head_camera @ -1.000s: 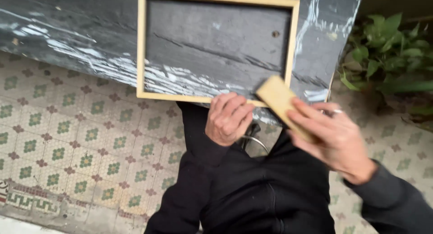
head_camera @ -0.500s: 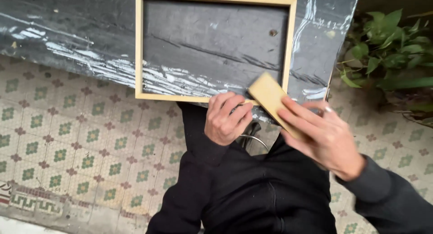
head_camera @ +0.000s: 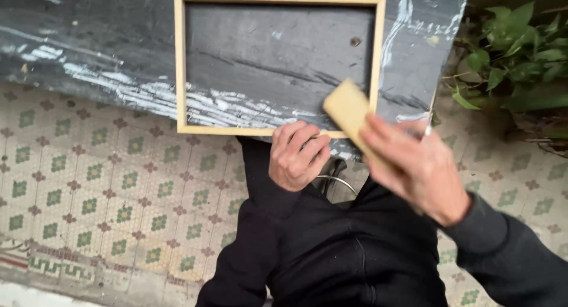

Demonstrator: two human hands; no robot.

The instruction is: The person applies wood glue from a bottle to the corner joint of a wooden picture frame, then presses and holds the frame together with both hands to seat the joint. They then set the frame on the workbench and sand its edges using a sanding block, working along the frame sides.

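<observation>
A pale wooden frame (head_camera: 180,64) lies flat on a dark, paint-streaked table (head_camera: 89,40). My left hand (head_camera: 296,154) curls over the frame's near edge and grips it. Over the frame's near right corner my right hand (head_camera: 417,168) holds a tan rectangular block (head_camera: 350,111), tilted, its far end above the frame's right rail. Whether the block touches the wood cannot be told. Both arms wear black sleeves.
Green leafy plants (head_camera: 515,58) stand to the right of the table. Below is a patterned tile floor (head_camera: 89,188). A metal ring of a stool (head_camera: 337,182) shows under my torso. White paint smears run along the table's near edge.
My right hand has carried the block up and leftward, from beyond the frame's corner to over its right rail. The left hand has kept its grip on the near edge.
</observation>
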